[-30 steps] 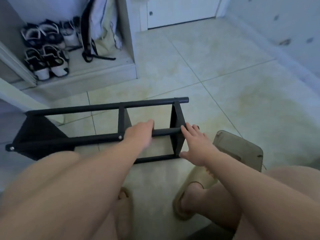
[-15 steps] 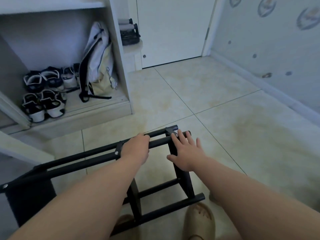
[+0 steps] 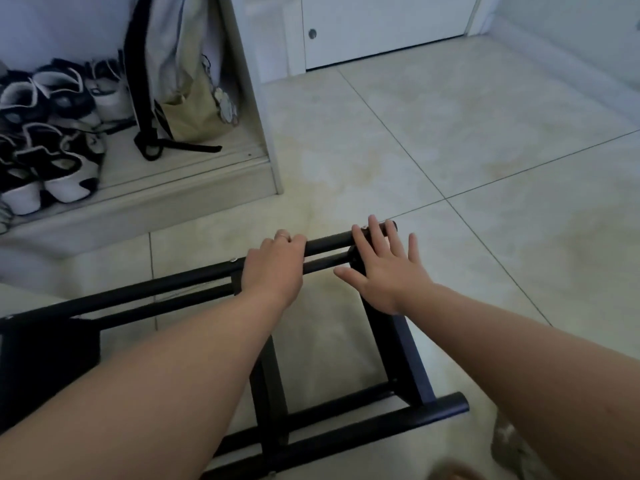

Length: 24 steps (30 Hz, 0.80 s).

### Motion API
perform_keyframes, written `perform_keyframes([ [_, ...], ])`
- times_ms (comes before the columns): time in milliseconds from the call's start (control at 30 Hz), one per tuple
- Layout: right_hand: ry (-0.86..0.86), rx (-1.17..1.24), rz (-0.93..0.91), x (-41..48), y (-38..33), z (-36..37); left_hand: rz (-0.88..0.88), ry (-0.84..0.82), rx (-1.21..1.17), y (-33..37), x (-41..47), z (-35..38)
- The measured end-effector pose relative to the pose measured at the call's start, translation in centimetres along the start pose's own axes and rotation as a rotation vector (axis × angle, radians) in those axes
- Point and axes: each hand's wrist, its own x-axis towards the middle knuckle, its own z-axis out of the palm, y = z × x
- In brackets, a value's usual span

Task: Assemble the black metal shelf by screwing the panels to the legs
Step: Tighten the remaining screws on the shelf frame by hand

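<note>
On the tiled floor (image 3: 450,150) the black metal shelf (image 3: 381,426) lies on its side. The left hand (image 3: 273,268) curls around its upper leg (image 3: 329,242), and the right hand (image 3: 384,271) rests flat, fingers spread, on the end panel (image 3: 398,344). With only one hand gripping, the frame could slide or tip on smooth tile, straining the small screw (image 3: 233,260) if loose.

l hand (image 3: 273,268) grips shelf (image 3: 332,407) top leg; r hand (image 3: 384,271) flat on panel, seemingly touching.

Shelf (image 3: 401,358) left end cut by edge — left hand (image 3: 273,268) fingertips hidden.
</note>
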Motion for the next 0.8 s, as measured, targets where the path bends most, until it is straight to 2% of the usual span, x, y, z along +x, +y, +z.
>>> perform_keyframes([
  [167,-0.042,-0.003,-0.008,3.2,0.5,2.7,-0.026,-0.017,-0.003,-0.9,2.1,3.3],
  [367,-0.110,-0.001,-0.020,1.8,1.2,3.1,0.003,-0.129,-0.019,-1.1,1.3,4.2],
  [533,-0.092,-0.065,-0.010,-4.4,3.0,-1.0,0.048,-0.214,0.008,0.6,-2.2,0.2],
  [800,0.006,-0.098,0.100,-20.0,7.2,-7.8,0.226,-0.178,0.033,7.8,-11.4,-8.5],
])
